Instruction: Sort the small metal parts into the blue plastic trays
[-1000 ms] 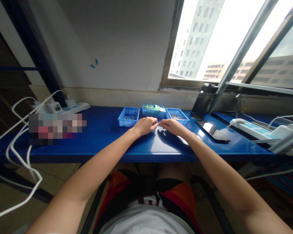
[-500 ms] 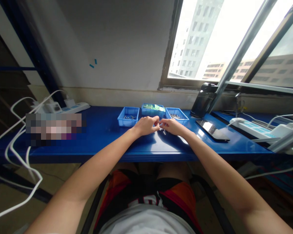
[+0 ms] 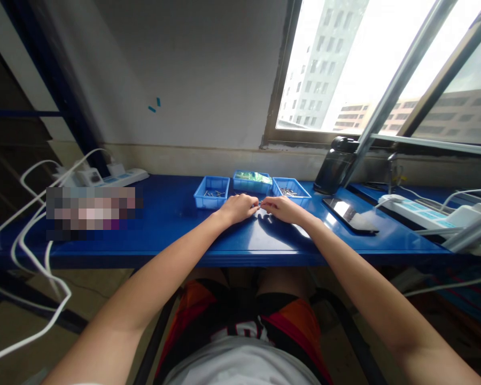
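My left hand (image 3: 241,208) and my right hand (image 3: 281,208) meet just above the blue table (image 3: 232,240), fingertips almost touching. Both are closed in a pinch. A tiny silvery metal piece (image 3: 260,203) shows between the fingertips; it is too small to tell its kind. Behind my left hand stands a blue bin (image 3: 210,201) with several thin metal pieces (image 3: 213,193) in it. Another blue bin (image 3: 304,200), holding a pile of small metal pieces (image 3: 288,192), is just behind my right hand. Between them at the back, a third blue bin (image 3: 251,185) holds a green-and-clear plastic packet (image 3: 253,177).
On the right lie a dark phone (image 3: 350,215) and a black bottle (image 3: 334,166), with a metal post (image 3: 379,117) beside them. A white power strip (image 3: 420,211) sits farther right. White cables (image 3: 58,283) and another power strip (image 3: 128,176) are at the left.
The fingers of my left hand have curled down lower and closer together. The small metal piece stays between both hands' fingertips. The bins have not moved.
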Motion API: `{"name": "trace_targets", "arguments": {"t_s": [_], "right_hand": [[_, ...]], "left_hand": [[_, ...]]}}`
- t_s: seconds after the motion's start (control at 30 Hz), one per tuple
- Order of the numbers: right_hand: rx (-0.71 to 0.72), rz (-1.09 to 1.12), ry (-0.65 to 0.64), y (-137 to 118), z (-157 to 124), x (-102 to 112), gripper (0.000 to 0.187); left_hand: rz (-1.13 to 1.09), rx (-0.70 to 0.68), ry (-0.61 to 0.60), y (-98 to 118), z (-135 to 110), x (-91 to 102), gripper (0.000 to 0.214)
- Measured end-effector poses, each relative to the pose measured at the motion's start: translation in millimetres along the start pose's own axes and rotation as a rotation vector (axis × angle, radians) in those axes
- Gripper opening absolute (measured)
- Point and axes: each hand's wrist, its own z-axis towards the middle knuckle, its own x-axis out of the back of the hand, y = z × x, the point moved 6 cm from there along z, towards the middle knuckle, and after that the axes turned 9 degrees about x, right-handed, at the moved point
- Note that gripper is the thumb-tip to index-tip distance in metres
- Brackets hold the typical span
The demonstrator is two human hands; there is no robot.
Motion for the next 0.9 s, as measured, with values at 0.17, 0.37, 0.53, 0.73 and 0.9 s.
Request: {"name": "trace_targets", "arguments": {"t_s": [0.17,0.37,0.53,0.73,0.9], "right_hand": [[-0.033,-0.023,0.011,4,0,1,0.022],[-0.061,-0.061,0.04,7,-1,2,0.023],[-0.08,-0.068,0.042,8,-1,2,0.021],[-0.074,-0.07,0.011,11,-1,0,0.016],[-0.073,-0.063,0.004,15,0,-3,0.012]], "left_hand": [[-0.004,0.027,0.012,-2,-1,2.2,0.024],[-0.002,0.085,-0.001,-5,-1,2.0,0.021],[0.001,0.087,-0.004,-6,-1,-0.1,0.019],[0.01,0.096,-0.002,-7,0,0.5,0.018],[0.018,0.076,-0.019,-5,-1,0.5,0.017]]}}
